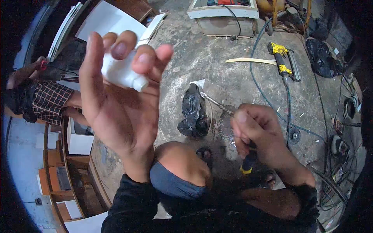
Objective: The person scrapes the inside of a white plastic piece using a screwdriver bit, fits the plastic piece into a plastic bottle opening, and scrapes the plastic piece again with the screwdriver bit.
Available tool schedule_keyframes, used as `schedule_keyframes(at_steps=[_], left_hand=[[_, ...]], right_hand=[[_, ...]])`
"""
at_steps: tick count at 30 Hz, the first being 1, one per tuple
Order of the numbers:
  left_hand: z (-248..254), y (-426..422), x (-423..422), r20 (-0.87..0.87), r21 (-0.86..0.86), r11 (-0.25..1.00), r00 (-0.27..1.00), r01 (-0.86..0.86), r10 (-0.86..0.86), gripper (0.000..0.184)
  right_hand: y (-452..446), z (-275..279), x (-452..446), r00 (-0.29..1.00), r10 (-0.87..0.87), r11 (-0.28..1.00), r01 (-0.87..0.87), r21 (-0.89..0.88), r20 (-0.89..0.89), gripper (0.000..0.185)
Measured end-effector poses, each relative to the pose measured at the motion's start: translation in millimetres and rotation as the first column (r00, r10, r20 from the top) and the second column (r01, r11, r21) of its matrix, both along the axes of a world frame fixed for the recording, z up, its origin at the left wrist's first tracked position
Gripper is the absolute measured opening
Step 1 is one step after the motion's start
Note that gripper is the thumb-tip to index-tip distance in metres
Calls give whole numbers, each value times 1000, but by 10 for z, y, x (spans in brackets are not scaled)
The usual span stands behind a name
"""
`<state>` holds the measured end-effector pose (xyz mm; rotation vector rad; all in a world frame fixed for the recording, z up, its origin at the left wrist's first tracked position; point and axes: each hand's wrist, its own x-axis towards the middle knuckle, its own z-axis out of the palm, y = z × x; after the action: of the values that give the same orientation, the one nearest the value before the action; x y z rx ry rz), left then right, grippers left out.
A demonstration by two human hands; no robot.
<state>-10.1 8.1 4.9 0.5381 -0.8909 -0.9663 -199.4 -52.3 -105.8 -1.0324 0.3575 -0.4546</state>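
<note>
My left hand [124,89] is raised at the upper left, palm toward the camera, with its fingers curled round a small white plastic bottle [122,73] whose neck points down to the right. Pinched in my right hand [258,128] is a thin metal shaft [217,104] with twisted grooves like a drill bit, its tip up and to the left. Between the two hands, a black plastic bag [193,112] lies on the floor. Below my right hand a dark tool part with a yellow end [245,169] shows; whether the hand touches it is unclear.
A yellow and black air tool [281,60] with a hose lies on the floor [175,58] at the right, near a pale wood strip [248,60]. Cables run down the right edge. Another person in checked shorts [50,101] is at the left, above wooden cabinet frames [64,174].
</note>
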Motion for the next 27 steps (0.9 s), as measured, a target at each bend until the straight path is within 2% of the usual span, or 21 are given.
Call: schedule_keyframes(at_steps=[3,6,7,11,14,16,19,23,25,26,27], left_hand=[[27,-63,98,-180,20,974,959,227,-220,19],[54,-130,104,-230,74,933,916,353,-328,22],[36,-139,142,-287,49,903,872,427,-396,25],[17,-100,20,-349,57,895,849,442,-397,32],[2,-109,-20,-330,36,881,838,471,-434,33],[-14,-96,-38,-312,36,889,850,456,-424,32],[-37,-67,-58,-305,18,878,839,479,-452,30],[-80,-62,-78,-279,3,861,827,508,-488,32],[-94,-66,-97,-295,-9,855,816,519,-498,34],[-103,-70,-132,-313,-22,857,810,516,-496,34],[-97,-64,-147,-329,-28,854,802,519,-498,35]], right_hand=[[1,60,-15,968,-239,886,247,-393,71,38],[-82,325,-54,916,-347,549,373,-748,203,34],[-79,384,-55,905,-360,492,391,-778,227,35],[-25,539,-78,874,-394,284,409,-867,283,43],[18,517,-3,799,-422,150,528,-836,429,47],[89,555,26,752,-473,88,558,-825,459,49],[234,634,-28,717,-566,46,519,-854,406,50],[219,563,-66,685,-561,-111,494,-862,465,48],[199,539,-23,648,-546,-159,543,-825,531,47],[213,512,65,605,-541,-145,618,-773,585,46],[210,514,65,618,-522,-133,621,-772,588,45]])
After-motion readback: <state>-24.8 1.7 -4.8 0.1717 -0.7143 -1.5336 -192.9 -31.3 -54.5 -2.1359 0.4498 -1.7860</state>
